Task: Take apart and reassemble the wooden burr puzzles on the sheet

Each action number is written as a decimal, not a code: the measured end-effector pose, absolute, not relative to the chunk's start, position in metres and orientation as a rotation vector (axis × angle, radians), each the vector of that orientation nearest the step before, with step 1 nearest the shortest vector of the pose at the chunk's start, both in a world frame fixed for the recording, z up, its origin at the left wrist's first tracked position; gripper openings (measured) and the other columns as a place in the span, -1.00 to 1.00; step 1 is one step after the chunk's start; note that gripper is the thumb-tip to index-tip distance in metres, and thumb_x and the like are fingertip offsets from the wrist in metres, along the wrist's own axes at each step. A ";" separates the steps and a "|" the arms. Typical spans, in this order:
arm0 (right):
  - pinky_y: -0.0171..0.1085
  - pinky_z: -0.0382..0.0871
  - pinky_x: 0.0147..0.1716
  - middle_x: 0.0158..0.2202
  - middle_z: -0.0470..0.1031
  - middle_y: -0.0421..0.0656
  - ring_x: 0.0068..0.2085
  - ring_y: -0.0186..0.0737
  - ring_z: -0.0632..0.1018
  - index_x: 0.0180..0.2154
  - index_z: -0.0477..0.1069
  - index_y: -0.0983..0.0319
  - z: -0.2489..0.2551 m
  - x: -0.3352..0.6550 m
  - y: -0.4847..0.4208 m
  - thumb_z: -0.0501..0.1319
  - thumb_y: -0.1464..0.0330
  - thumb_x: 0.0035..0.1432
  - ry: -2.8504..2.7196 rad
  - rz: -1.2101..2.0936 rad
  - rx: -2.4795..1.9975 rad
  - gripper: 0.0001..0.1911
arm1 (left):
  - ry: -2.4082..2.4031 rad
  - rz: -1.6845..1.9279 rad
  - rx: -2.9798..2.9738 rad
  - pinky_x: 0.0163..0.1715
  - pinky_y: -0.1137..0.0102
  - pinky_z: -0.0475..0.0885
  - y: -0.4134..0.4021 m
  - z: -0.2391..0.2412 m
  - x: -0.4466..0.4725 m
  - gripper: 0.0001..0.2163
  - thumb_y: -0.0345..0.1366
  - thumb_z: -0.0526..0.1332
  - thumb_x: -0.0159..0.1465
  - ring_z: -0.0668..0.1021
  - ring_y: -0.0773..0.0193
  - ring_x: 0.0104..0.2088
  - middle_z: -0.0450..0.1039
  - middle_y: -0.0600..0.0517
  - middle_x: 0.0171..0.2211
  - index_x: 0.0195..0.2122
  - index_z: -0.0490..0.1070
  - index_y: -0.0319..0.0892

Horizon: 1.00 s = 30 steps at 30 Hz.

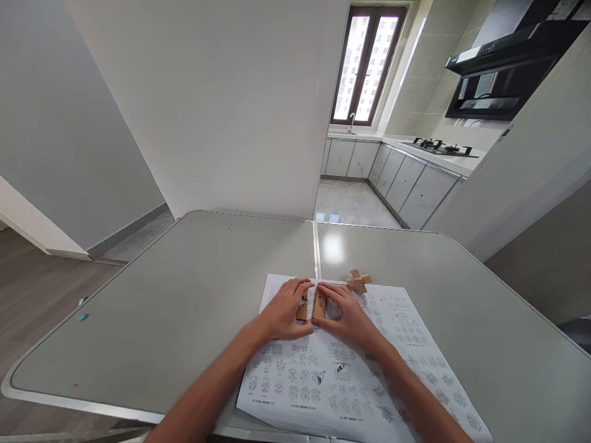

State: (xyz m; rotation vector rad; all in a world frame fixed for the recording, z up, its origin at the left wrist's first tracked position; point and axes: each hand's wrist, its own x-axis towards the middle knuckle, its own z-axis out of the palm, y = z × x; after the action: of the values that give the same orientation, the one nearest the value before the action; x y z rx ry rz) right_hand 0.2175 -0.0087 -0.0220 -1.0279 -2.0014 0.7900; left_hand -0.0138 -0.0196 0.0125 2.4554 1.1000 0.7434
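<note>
Wooden puzzle pieces (314, 304): two short tan blocks are held side by side between the two hands, low over the printed sheet; the left block is partly hidden by the left fingers.
Left hand (282, 314): it is laid palm-down on the sheet, fingers curled round the left block and closed on it; the thumb is tucked toward the right hand.
Right hand (347, 314): it is laid palm-down just beside the left one, fingertips pressed on the right block and clamped on it.
Hands together: the fingertips almost meet over the blocks; whether they touch cannot be told.
Instruction sheet (392, 363): a large white paper printed with rows of small puzzle diagrams is spread under both hands and both forearms, reaching to the near edge of the desk.
Assembled wooden cross (359, 280): a small interlocked burr puzzle is seen just beyond the right hand, at the far edge of the sheet, apart from the fingers.
Desk (184, 295): a grey top with a metal rim and a centre seam running away from the hands.
Teal object (82, 317): a small item is seen at the desk's edge, far left of the left hand.
</note>
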 end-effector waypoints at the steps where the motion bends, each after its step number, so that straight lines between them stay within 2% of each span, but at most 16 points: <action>1: 0.23 0.24 0.29 0.29 0.41 -0.07 0.30 0.18 0.37 0.29 0.39 -0.01 -0.021 0.217 -0.009 0.51 0.15 0.06 -2.005 0.803 -1.020 -0.23 | 1.087 0.739 2.462 0.30 -0.03 0.30 -0.020 0.013 -0.014 -0.22 -0.31 0.38 0.06 0.36 -0.14 0.28 0.26 -0.19 0.29 0.32 0.14 -0.06; 6: 0.17 0.28 0.28 0.36 0.31 -0.08 0.32 0.13 0.35 0.30 0.35 -0.02 -0.016 0.216 -0.011 0.46 0.24 0.10 -1.985 0.887 -1.009 -0.25 | 1.036 0.725 2.485 0.35 0.01 0.27 -0.021 0.015 -0.012 -0.19 -0.26 0.41 0.09 0.32 -0.11 0.33 0.26 -0.13 0.32 0.36 0.12 -0.01; 9: 0.09 0.44 0.14 0.36 0.28 -0.04 0.18 0.07 0.49 0.32 0.31 0.00 -0.018 0.215 -0.010 0.45 0.24 0.11 -1.921 0.953 -0.960 -0.24 | 1.045 0.743 2.486 0.34 -0.01 0.27 -0.021 0.015 -0.013 -0.22 -0.13 0.42 0.17 0.32 -0.11 0.34 0.26 -0.15 0.34 0.37 0.11 -0.01; 12: 0.00 0.50 0.03 0.32 0.32 -0.02 0.02 -0.04 0.58 0.30 0.31 0.04 -0.018 0.214 -0.009 0.37 0.23 0.22 -1.857 1.022 -0.910 -0.36 | 1.044 0.731 2.489 0.32 -0.02 0.28 -0.019 0.014 -0.013 -0.25 -0.02 0.41 0.21 0.34 -0.10 0.33 0.25 -0.16 0.35 0.36 0.13 -0.01; 15: -0.06 0.52 -0.03 0.23 0.41 -0.03 -0.04 -0.07 0.61 0.22 0.37 0.06 -0.015 0.212 -0.010 0.28 0.20 0.31 -1.794 1.056 -0.919 -0.53 | 1.068 0.740 2.476 0.30 0.02 0.32 -0.017 0.011 -0.013 -0.37 -0.03 0.37 0.28 0.39 -0.05 0.29 0.35 -0.12 0.28 0.31 0.20 0.00; 18: -0.11 0.51 -0.13 -0.06 0.58 -0.07 -0.15 -0.09 0.61 0.12 0.44 0.11 -0.012 0.211 -0.011 0.27 0.16 0.32 -1.753 1.059 -0.976 -0.61 | 1.160 0.752 2.455 0.26 0.02 0.35 -0.015 0.007 -0.013 -0.42 0.00 0.35 0.29 0.41 -0.05 0.25 0.39 -0.12 0.23 0.26 0.25 -0.03; 21: -0.16 0.47 -0.26 -0.30 0.59 -0.13 -0.28 -0.12 0.58 0.00 0.49 0.15 -0.012 0.212 -0.010 0.27 0.09 0.31 -1.684 1.095 -1.048 -0.65 | 1.298 0.775 2.427 0.22 0.00 0.36 -0.011 0.000 -0.015 -0.43 0.04 0.34 0.29 0.42 -0.06 0.22 0.39 -0.13 0.20 0.23 0.26 -0.04; 26: -0.22 0.42 -0.36 -0.27 0.57 -0.12 -0.37 -0.21 0.51 -0.15 0.55 0.18 -0.014 0.216 -0.005 0.32 0.01 0.25 -1.416 1.295 -0.992 -0.62 | 1.590 0.838 2.351 0.19 0.00 0.36 -0.004 -0.009 -0.019 -0.50 0.02 0.33 0.29 0.41 -0.07 0.19 0.40 -0.12 0.17 0.15 0.30 -0.07; 30: -0.32 0.32 -0.57 -0.28 0.49 -0.14 -0.44 -0.29 0.42 -0.20 0.56 0.18 -0.011 0.223 0.000 0.39 0.04 0.20 -1.067 1.558 -0.884 -0.65 | 1.795 0.862 2.287 0.21 -0.02 0.30 -0.002 -0.013 -0.021 -0.50 0.01 0.31 0.31 0.40 -0.08 0.18 0.39 -0.14 0.18 0.16 0.27 -0.11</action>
State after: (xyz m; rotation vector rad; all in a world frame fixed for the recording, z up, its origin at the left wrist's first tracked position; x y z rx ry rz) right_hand 0.2233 0.0000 -0.0110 -0.8840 -1.0666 1.5583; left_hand -0.0214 -0.0025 -0.0132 2.2871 1.7955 0.8618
